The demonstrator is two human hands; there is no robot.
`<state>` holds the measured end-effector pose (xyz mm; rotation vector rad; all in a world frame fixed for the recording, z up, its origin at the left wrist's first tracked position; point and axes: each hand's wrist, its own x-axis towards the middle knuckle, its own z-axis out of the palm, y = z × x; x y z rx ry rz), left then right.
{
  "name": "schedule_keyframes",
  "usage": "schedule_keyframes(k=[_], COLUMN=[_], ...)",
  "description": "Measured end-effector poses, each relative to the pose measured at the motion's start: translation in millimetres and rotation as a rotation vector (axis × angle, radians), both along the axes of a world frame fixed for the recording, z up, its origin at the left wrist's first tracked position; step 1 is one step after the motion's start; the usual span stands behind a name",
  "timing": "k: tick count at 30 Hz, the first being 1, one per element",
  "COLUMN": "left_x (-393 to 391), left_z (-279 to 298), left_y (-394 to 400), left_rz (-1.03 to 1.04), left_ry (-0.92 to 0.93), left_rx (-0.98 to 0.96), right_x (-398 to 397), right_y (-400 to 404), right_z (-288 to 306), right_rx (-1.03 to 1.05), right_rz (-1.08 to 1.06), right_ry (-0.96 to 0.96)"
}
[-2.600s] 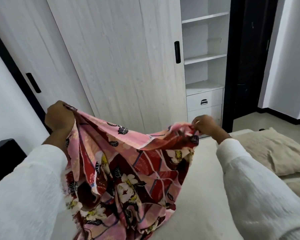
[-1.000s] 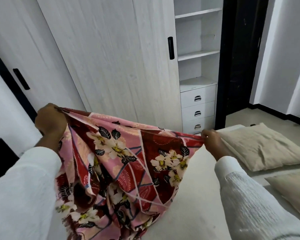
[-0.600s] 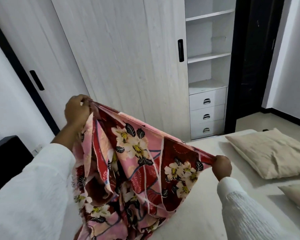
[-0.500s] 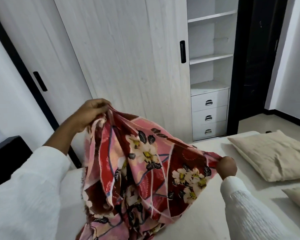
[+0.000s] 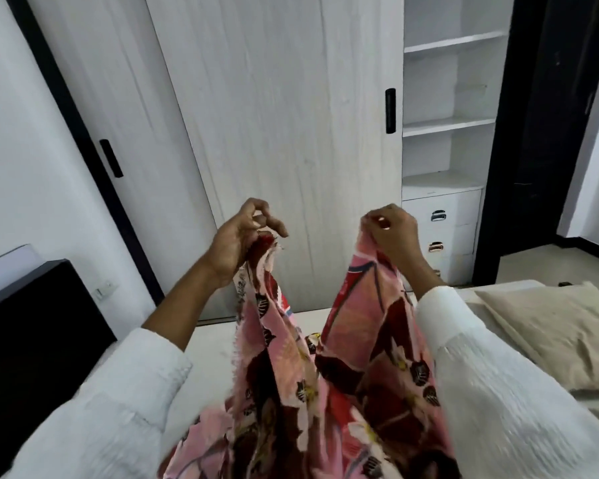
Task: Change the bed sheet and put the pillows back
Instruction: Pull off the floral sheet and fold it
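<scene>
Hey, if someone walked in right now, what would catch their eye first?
The pink and red floral sheet, held up at mid-frame by the left hand and right hand, each gripping a top edge. Behind stands the pale wardrobe; a beige pillow lies on the bed at right.

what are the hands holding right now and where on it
Both hold the floral bed sheet by its top edge: the left hand grips one bunched part, the right hand pinches another, the rest hanging down.

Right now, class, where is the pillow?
In the head view the pillow lies on the bed at the right edge, beside the right sleeve, below the drawers.
</scene>
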<state>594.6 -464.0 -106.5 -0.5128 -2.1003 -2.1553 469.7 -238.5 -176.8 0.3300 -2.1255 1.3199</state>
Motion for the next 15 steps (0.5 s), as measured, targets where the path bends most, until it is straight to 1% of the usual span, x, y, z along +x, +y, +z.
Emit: schedule_keyframes(k=[2, 6, 9, 15], left_x=[3, 14, 20, 31], left_z=[-6, -17, -24, -48], left_y=[1, 4, 8, 13], left_rz=[0.019, 0.058, 0.15, 0.238], left_ry=[0.005, 0.053, 0.058, 0.061], left_rx=[0.048, 0.012, -0.053, -0.032], right_x=[14, 44, 64, 99], right_y=[-16, -36, -50, -71], right_z=[9, 17, 15, -6], right_rx=[0.009, -0.012, -0.053, -0.137], right_rz=[0.14, 0.316, 0.376, 0.425], right_ry=[0.006, -0.069, -0.134, -0.194])
